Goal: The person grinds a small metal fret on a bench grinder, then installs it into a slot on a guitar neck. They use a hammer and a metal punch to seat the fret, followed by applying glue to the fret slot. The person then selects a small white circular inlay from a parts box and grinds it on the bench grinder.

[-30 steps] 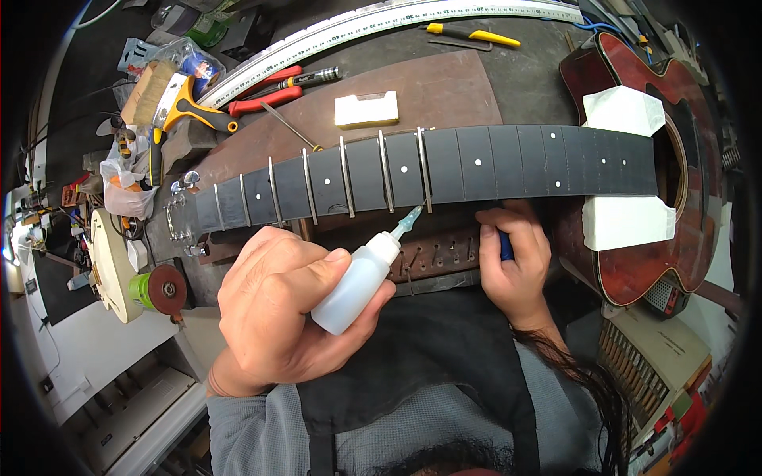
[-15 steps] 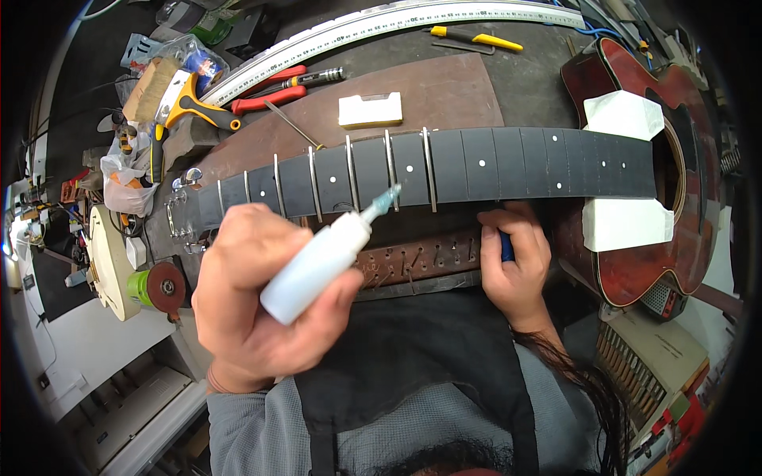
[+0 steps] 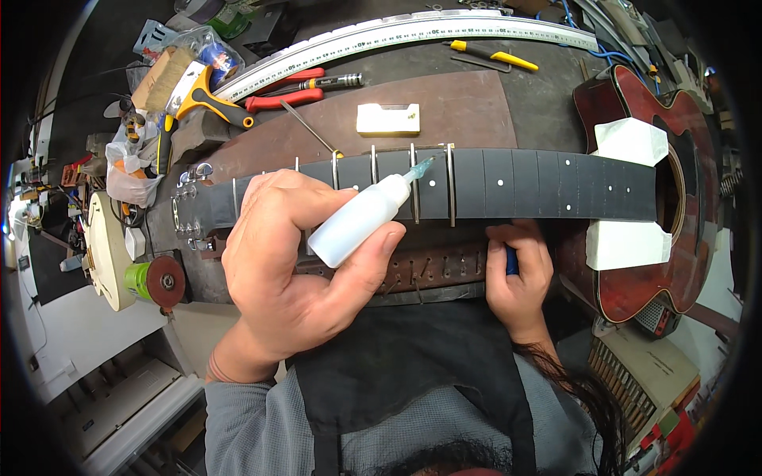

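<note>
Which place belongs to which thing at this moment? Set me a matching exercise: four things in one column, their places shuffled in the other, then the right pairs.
Things:
1. Translucent white squeeze bottle
2. Small white rectangular block
3. Slim black-and-yellow cutter
4. Dark red guitar body

Places:
A. At the right-hand end of the flat black fingerboard
B. Gripped in the left hand
C. On the flat brown sheet
D. Just below the long white ruler in the picture

Pairs: 1-B, 2-C, 3-D, 4-A

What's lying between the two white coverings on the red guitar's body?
The dark fretboard, its right end running between the upper white covering and the lower white covering, in the head view.
</note>
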### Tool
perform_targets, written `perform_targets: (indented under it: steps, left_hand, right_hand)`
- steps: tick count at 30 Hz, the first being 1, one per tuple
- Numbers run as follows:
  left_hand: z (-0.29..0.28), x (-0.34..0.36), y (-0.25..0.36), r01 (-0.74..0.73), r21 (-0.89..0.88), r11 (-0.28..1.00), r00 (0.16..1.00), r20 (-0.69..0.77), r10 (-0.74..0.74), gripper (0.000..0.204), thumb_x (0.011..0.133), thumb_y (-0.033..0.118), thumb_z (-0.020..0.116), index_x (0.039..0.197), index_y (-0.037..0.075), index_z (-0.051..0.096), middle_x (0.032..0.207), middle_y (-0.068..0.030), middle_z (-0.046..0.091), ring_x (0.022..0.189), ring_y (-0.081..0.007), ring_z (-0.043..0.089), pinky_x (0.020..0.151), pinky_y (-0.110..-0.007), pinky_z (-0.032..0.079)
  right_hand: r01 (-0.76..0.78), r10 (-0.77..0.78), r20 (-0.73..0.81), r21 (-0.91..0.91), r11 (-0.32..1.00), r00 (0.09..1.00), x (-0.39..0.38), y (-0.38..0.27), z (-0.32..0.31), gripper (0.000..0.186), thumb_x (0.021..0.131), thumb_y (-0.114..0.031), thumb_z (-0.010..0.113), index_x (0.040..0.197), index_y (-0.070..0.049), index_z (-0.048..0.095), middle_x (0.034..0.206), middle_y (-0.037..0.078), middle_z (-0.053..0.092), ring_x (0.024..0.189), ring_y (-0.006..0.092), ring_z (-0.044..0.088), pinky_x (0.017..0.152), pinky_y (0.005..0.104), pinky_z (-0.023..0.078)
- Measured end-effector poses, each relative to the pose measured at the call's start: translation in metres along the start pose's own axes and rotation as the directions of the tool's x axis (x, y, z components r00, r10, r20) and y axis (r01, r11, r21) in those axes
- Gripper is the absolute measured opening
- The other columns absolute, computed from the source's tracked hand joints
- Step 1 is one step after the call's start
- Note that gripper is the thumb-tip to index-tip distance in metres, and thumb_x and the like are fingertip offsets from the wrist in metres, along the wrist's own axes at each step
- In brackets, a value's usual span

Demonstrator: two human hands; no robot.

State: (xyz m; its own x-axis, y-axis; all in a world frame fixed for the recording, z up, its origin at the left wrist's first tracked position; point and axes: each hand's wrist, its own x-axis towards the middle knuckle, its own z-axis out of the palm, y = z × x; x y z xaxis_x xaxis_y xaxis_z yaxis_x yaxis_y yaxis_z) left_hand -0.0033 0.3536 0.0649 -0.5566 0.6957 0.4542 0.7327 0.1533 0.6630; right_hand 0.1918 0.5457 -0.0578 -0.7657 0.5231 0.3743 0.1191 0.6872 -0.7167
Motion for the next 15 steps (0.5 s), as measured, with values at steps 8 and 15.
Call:
perform_targets:
  steps: [8, 15]
  left_hand:
    - [0.0009, 0.0049, 0.0000, -0.006, -0.005, 1.000, 1.000, 0.012, 0.006, 0.030, 0.088, 0.000, 0.087, 0.106, -0.003, 0.063, 0.094, -0.0100, 0.068, 0.082, -0.0156, 0.056, 0.075, -0.030, 0.045]
    - [0.0010, 0.0072, 0.0018, -0.004, 0.022, 1.000, 1.000, 0.026, 0.004, 0.030, 0.087, 0.000, 0.088, 0.105, -0.003, 0.064, 0.092, -0.0097, 0.067, 0.082, -0.0156, 0.056, 0.074, -0.029, 0.045]
  right_hand:
    - [0.031, -0.031, -0.023, -0.012, 0.999, 0.999, 0.0017, 0.0010, 0.0005, 0.022, 0.086, 0.006, 0.074, 0.104, -0.005, 0.077, 0.103, 0.012, 0.078, 0.089, 0.0344, 0.074, 0.077, 0.0425, 0.059]
    - [-0.005, 0.005, -0.002, 0.013, 1.000, 1.000, 0.0010, -0.0012, -0.0008, 0.019, 0.088, 0.007, 0.072, 0.105, -0.003, 0.075, 0.103, 0.013, 0.077, 0.098, 0.0365, 0.073, 0.086, 0.0433, 0.058]
